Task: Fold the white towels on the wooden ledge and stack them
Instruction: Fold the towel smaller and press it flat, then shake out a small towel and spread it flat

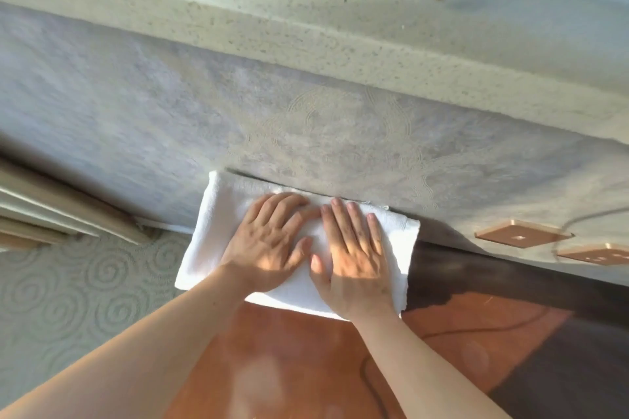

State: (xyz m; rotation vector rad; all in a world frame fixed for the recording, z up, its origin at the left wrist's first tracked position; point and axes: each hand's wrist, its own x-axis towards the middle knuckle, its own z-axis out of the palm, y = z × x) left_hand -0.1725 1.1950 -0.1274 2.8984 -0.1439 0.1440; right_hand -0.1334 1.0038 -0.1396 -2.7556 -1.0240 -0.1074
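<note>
A folded white towel (218, 231) lies on the reddish wooden ledge (289, 367), its far edge against the grey textured wall. My left hand (269, 245) lies flat on the towel's middle, fingers spread. Beside it, my right hand (354, 255) presses flat on the towel's right half, fingers straight and pointing toward the wall. The two thumbs nearly touch. The towel's left end hangs over the ledge's left edge. No other towel is in view.
A grey patterned wall (306, 129) rises right behind the towel. Two brown wall plates (520, 235) sit to the right, with a thin cable. Swirl-patterned carpet (68, 299) lies lower left. The ledge's right side is dark with shadow.
</note>
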